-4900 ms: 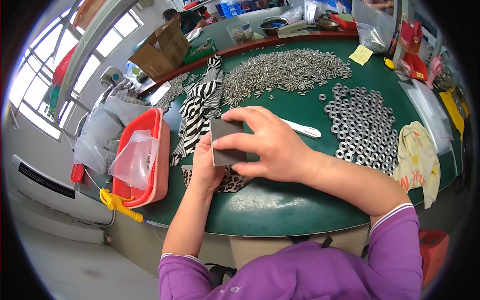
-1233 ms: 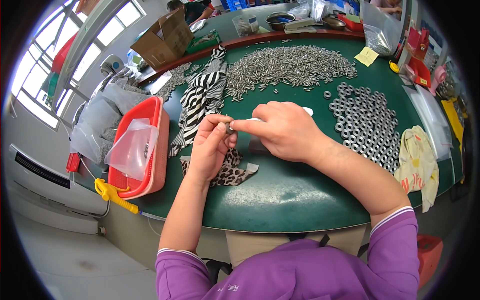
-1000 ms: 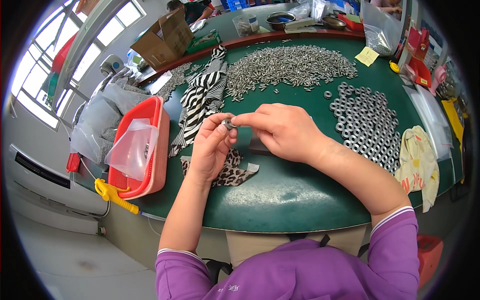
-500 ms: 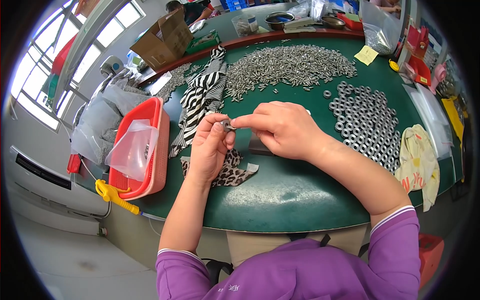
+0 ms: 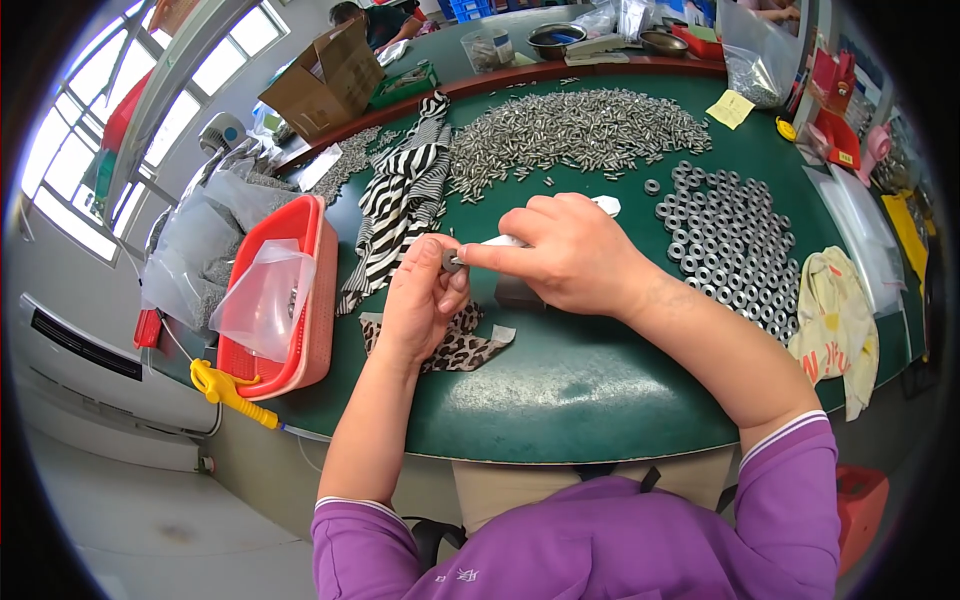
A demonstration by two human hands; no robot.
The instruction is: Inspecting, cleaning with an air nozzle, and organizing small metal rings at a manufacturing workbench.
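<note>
My left hand (image 5: 415, 305) pinches a small grey metal ring (image 5: 452, 261) between thumb and fingers, above the green table. My right hand (image 5: 575, 258) has its index finger stretched out, the tip against that ring. Its other fingers are curled around a slim white object (image 5: 607, 206), whose ends stick out on both sides of the hand; its kind I cannot make out. Below the right hand lies a dark block (image 5: 518, 294), partly hidden. A leopard-print cloth (image 5: 468, 345) lies beneath the left wrist, and a black-and-white striped cloth (image 5: 392, 205) spreads beyond it.
A heap of small metal pins (image 5: 580, 130) covers the far middle of the table. Many metal rings (image 5: 728, 245) lie at right, beside a pale yellow cloth (image 5: 835, 315). A red basket (image 5: 322, 330) with a plastic bag and a yellow air gun (image 5: 225, 390) are at left.
The right hand has turned and shifted slightly, so more of the white object shows. The ring has tilted in the left fingers, and the left thumb has moved up.
</note>
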